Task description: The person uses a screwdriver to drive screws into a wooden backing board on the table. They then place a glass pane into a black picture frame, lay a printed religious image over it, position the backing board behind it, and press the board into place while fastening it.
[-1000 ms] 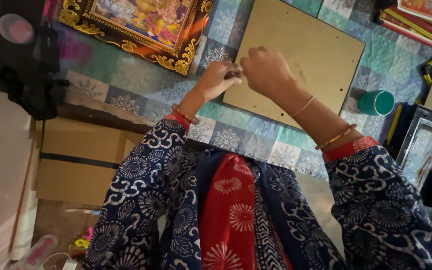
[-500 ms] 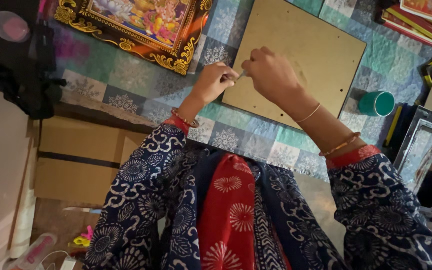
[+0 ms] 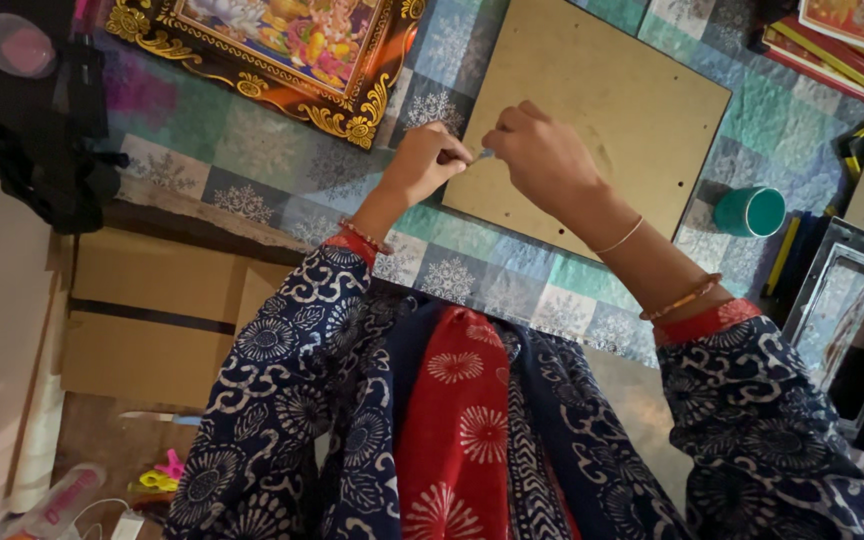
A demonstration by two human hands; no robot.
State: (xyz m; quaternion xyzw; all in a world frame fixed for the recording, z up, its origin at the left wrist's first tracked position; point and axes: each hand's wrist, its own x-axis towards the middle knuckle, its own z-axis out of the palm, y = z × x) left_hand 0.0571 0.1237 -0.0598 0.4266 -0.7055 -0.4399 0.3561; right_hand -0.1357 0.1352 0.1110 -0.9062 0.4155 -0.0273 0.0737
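Both hands met over the near edge of the board (image 3: 592, 120), a plain brown sheet lying flat on the desk (image 3: 492, 260) (its top covered by a quilted cloth of teal and grey squares). The left hand (image 3: 427, 160) was curled, fingertips pinched together, and the right hand (image 3: 542, 155) was closed the same way just beside it. Between the two sets of fingertips sat a small pale thing (image 3: 485, 154), too small for me to tell what it was; both hands seemed to grip it, right above the board's edge. Thin bangles ringed each wrist, above dark blue patterned sleeves with red cuffs.

To the left of the board lay a picture (image 3: 272, 50) in an ornate gold frame, close to the left hand but not touching it. A teal cup (image 3: 749, 212) lay on its side off the board's right corner, well apart from the hands. Cardboard boxes (image 3: 152, 315) stood under the desk's near edge.
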